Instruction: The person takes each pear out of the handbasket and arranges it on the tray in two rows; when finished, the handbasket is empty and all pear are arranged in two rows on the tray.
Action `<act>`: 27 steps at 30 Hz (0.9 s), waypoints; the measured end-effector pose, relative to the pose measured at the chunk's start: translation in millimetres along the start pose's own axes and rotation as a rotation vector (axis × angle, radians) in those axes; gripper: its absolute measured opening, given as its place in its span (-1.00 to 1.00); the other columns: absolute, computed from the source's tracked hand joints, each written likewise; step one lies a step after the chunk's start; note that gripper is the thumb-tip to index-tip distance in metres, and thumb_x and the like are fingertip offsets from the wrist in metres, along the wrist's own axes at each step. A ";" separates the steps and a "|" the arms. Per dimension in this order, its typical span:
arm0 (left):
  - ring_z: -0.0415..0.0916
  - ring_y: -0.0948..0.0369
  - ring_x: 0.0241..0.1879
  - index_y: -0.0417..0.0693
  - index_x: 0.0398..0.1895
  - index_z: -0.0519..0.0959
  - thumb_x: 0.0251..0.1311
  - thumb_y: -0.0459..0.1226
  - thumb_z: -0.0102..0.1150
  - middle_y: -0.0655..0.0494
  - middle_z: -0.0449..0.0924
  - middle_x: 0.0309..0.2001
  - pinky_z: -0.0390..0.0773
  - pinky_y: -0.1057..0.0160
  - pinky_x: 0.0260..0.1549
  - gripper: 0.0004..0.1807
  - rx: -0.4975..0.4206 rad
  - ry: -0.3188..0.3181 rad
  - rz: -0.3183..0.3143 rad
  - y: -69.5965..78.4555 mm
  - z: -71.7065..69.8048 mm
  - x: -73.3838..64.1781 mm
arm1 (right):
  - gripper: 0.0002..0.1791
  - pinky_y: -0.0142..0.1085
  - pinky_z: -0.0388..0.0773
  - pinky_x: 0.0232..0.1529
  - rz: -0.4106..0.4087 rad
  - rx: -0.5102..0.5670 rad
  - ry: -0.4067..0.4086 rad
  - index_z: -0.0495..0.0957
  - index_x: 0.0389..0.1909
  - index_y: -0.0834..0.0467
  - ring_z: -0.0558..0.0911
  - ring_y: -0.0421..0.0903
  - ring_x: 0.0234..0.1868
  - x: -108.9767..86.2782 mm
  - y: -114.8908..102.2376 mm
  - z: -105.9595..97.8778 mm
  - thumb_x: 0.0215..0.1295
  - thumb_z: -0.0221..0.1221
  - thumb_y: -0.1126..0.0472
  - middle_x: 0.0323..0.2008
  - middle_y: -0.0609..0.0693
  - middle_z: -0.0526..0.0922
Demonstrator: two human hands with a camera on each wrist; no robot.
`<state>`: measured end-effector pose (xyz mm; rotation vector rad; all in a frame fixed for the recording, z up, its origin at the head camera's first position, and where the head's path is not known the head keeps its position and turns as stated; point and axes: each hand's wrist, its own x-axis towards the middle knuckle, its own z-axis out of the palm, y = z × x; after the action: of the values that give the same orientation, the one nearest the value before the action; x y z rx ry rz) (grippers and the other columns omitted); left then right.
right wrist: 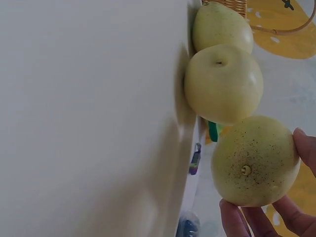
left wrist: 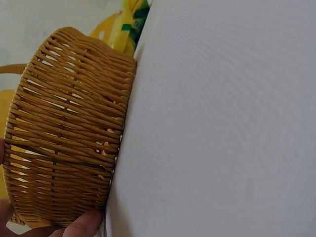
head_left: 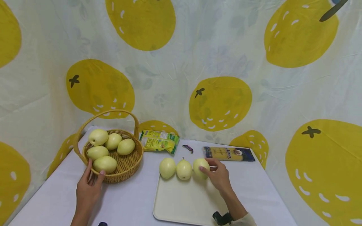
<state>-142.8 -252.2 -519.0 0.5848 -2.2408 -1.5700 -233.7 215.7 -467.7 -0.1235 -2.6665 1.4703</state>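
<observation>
My right hand (head_left: 220,176) holds a pale yellow-green pear (head_left: 200,167) between thumb and fingers at the far edge of a cream tray (head_left: 186,204). In the right wrist view this pear (right wrist: 261,158) shows brown specks and looks slightly raised off the tray. Two more pears, the middle one (head_left: 184,170) and the left one (head_left: 167,168), sit in a row beside it. My left hand (head_left: 88,191) grips the near left side of a wicker basket (head_left: 127,174), thumb and fingers at its rim. Several pears (head_left: 105,164) lie inside, mostly on the basket's left.
Behind the tray lie a yellow-green packet (head_left: 159,141), a small purple wrapped item (head_left: 188,148) and a long blue-and-tan packet (head_left: 229,153). The basket's tall handle (head_left: 113,111) arches upward. A fruit-print curtain (head_left: 169,72) hangs behind the white table (head_left: 133,201).
</observation>
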 end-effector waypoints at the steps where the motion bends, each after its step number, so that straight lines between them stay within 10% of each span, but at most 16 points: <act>1: -0.03 -0.10 0.69 0.49 0.71 -0.11 0.56 0.10 0.12 0.25 -0.14 0.72 0.16 0.49 0.56 -0.16 0.002 -0.001 -0.002 0.0 -0.2 0.2 | -0.39 -0.39 0.65 -0.10 0.006 -0.002 -0.005 0.67 0.27 -0.01 0.67 -0.02 0.03 0.5 2.0 1.4 0.23 0.54 -0.08 0.12 0.08 0.73; 27: -0.01 -0.14 0.68 0.55 0.71 -0.12 0.55 0.12 0.12 0.19 -0.15 0.72 0.18 0.31 0.58 -0.16 0.010 0.001 -0.012 1.7 -0.4 0.5 | -0.39 -0.18 0.77 -0.04 -0.017 -0.087 -0.056 0.65 0.27 0.05 0.74 0.05 0.05 -0.2 18.5 9.0 0.24 0.53 -0.07 0.13 0.16 0.75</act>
<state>-143.3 -252.2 -517.3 0.6028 -2.2500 -1.5648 -234.1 217.9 -488.2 -0.0670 -2.7698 1.3736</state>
